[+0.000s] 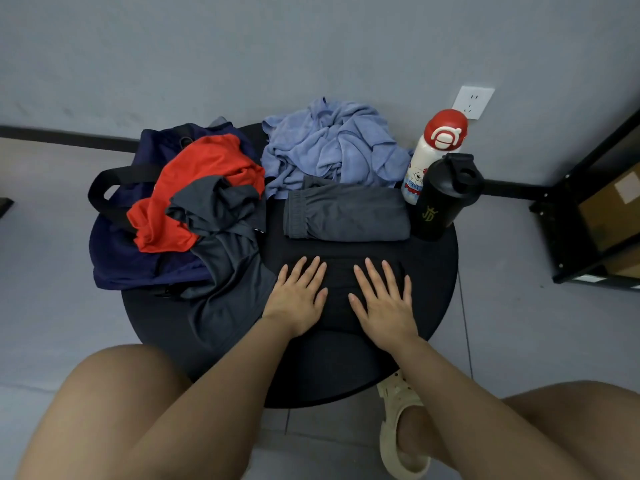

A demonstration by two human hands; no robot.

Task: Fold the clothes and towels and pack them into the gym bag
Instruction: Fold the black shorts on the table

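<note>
Black garment [341,289], table's six o'clock: left hand [298,299] and right hand [384,303] lay flat, fingers straight, gripping nothing; pressing outward evenly would likely sharpen creases before gym bag [117,244], nine o'clock.

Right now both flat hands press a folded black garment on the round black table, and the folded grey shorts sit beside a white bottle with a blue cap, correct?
One error: the head view shows the white bottle has a red cap, not blue. Everything else holds.
</note>
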